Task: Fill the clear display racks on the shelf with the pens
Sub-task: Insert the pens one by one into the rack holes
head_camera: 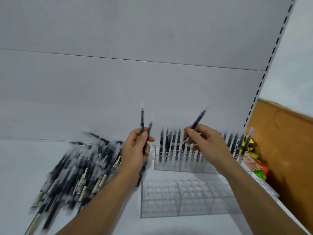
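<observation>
In the lower left of the frame a loose pile of pens [74, 172] lies on the white shelf [15, 167]. The pens have dark barrels and clear caps, cross one another, and are blurred at the edges. Just right of the pile, near the middle of the frame, the left hand [135, 150] is raised above the shelf with its fingers curled round two pens [142, 121]. The taller one stands nearly upright and the shorter one leans slightly to the right beside it; whether they touch inside the fist I cannot tell. Below and right of that hand, in the lower middle, the front rack [177, 200] sits on the shelf, clear, with rows of round holes in its top. Behind it, higher in the frame, the rear rack [169, 164] carries a row of standing pens [172, 143], caps up. In front of that row, right of centre, the right hand [205, 141] pinches a single pen [197, 120] between thumb and fingertips, tilted with its upper end toward the upper right. Further right, past the wrist, the end pens [236, 144] stand in a short row. At the right edge colourful packets [257, 165] lie beside a brown board [288, 150]. A slotted upright [271, 65] runs down the right side of the grey back panel [135, 82]
</observation>
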Available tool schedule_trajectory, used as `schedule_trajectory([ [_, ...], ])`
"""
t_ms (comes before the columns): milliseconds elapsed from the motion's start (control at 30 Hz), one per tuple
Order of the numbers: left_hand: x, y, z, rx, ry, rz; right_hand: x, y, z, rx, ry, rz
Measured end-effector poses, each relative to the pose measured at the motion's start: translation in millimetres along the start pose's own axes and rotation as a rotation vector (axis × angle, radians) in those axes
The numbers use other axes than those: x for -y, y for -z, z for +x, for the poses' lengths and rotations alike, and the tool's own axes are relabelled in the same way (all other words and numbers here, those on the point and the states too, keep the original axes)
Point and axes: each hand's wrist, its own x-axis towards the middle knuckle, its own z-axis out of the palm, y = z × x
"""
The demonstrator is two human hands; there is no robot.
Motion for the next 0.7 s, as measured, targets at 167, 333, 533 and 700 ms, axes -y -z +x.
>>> schedule_trajectory([
  [167, 5, 3, -4, 0.003, 0.024, -0.019, 0, -5, 9, 0.033, 0.006, -0.139],
  [333, 7, 3, -6, 0.023, 0.028, -0.018, 3, -12, 16, 0.119, 0.035, -0.373],
  [533, 7, 1, -4, 0.027, 0.021, -0.011, 0, -19, 20, 0.197, 0.083, -0.627],
  [700, 7, 1, -5, 0.039, 0.026, -0.009, -6, -25, 23, 0.233, 0.053, -0.851],
])
